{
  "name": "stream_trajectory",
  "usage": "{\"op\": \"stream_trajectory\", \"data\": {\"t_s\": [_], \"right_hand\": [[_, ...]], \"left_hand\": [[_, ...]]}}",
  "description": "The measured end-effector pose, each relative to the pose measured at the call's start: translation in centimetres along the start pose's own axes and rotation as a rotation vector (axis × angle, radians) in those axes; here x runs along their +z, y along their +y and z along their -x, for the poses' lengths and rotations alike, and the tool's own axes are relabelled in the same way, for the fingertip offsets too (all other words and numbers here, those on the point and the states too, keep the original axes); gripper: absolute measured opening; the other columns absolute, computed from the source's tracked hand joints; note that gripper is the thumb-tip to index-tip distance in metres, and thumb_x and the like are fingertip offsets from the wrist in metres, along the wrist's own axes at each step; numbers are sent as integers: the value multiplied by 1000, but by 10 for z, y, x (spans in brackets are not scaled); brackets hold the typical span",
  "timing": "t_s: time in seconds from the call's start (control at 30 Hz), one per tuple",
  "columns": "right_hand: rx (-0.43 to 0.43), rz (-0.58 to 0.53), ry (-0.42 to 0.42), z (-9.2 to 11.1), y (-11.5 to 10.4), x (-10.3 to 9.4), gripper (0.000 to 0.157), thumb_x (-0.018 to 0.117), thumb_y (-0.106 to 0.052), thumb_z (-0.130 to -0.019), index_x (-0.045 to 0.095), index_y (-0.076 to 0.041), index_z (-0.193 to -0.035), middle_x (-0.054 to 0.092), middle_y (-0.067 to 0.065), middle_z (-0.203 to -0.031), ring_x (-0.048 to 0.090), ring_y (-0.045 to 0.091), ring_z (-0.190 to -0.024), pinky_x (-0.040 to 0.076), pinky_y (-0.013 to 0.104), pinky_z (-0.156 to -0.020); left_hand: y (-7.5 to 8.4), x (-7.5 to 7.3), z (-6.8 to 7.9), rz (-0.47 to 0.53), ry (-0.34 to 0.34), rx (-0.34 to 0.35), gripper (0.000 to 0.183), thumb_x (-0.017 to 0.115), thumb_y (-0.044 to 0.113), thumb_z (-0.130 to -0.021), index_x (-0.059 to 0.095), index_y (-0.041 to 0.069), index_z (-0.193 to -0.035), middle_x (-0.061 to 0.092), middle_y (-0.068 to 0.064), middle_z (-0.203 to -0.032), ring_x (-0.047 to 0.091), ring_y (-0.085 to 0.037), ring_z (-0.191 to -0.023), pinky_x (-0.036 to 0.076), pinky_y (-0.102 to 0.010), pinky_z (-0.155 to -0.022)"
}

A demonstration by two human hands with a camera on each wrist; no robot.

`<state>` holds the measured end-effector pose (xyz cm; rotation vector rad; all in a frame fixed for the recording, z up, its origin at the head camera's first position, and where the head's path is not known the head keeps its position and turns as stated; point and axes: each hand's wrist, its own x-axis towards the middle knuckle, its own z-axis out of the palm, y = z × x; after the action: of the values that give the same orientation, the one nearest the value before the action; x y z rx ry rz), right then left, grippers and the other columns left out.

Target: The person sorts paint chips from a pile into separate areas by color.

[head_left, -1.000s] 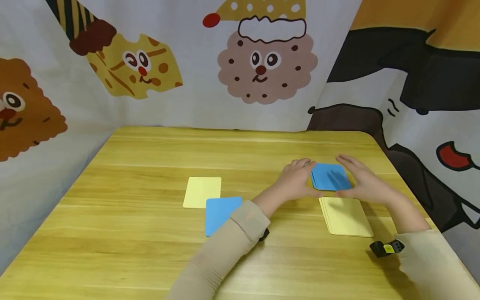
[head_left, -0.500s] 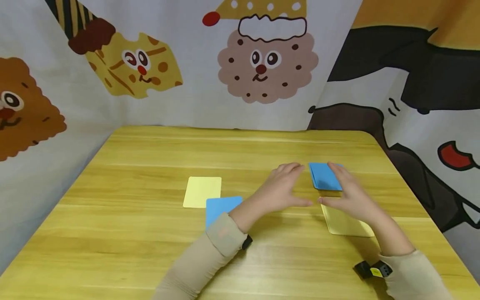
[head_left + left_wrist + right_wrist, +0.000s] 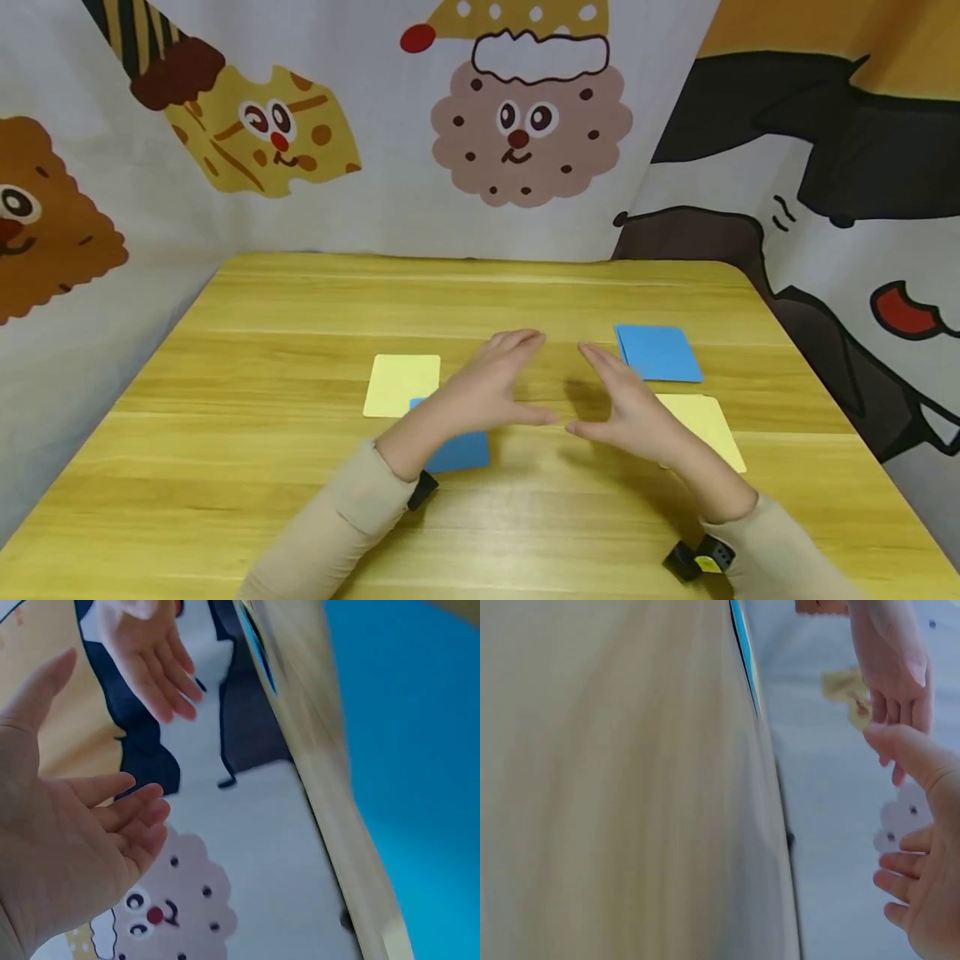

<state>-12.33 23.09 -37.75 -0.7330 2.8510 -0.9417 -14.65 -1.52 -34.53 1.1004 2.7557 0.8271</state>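
My left hand (image 3: 487, 390) is over the middle of the table, partly in front of a blue card (image 3: 461, 452) on the left. A yellow card (image 3: 401, 385) lies just behind that blue card. Facing it, my right hand (image 3: 633, 410) hovers over the tabletop, its forearm covering part of a yellow card stack (image 3: 707, 421). Behind that stack lies a blue card stack (image 3: 660, 354). Both hands have thumb and fingers spread apart, with a gap between the two hands. Neither holds anything, as the left wrist view of the left hand (image 3: 82, 840) also shows.
The wooden table (image 3: 262, 483) reaches back to a white cloth (image 3: 390, 217) printed with cartoon biscuits. More printed cloth hangs along the left and right sides. A black device (image 3: 701, 560) is strapped at the right wrist.
Both hands have moved left and somewhat toward me from around the blue stack, keeping their spread shape. The blue stack is now uncovered. The cards have stayed in place.
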Motion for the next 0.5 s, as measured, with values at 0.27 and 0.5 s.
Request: {"op": "stream_trajectory", "data": {"t_s": [0.27, 0.5], "right_hand": [[-54, 31, -32, -11, -26, 24, 107, 82, -42, -72, 21, -5, -152, 27, 16, -153, 26, 38, -137, 28, 60, -102], [-102, 109, -83, -22, -40, 44, 111, 82, -51, -68, 24, -6, -152, 30, 14, -151, 30, 34, -136, 28, 56, -105]], "left_hand": [[-32, -14, 39, -10, -41, -69, 100, 77, 53, -74, 32, 4, -149, 32, -8, -151, 26, -26, -138, 24, -51, -108], [-49, -13, 71, -60, -56, -84, 105, 79, 56, -69, 36, 0, -146, 35, -13, -149, 28, -30, -137, 26, -54, -106]]}}
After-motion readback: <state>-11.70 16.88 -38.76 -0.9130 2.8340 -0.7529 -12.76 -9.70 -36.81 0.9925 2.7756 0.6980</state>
